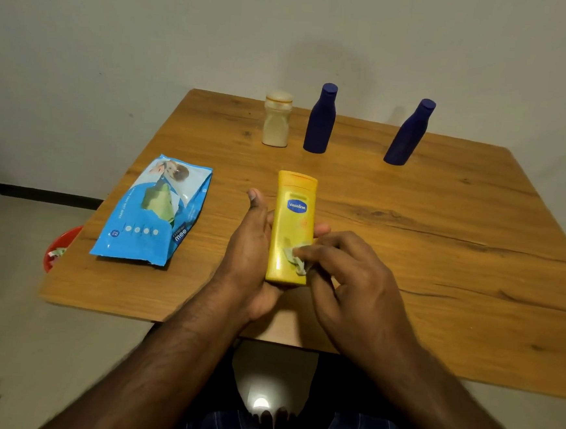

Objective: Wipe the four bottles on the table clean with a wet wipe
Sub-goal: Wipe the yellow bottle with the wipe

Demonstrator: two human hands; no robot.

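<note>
Yellow plastic lotion bottle point(292, 228) held above the wooden table point(440, 260), cradled in left hand point(250, 245). Right hand point(348, 273) pinches crumpled wet wipe point(297, 257) against its lower front. Advise firm full-length strokes, rotating bottle.

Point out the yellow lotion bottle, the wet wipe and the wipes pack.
yellow lotion bottle point(294, 215), head view, on its blue label.
wet wipe point(297, 257), head view, on the crumpled middle.
wipes pack point(144, 234), head view, on its blue front.
</note>
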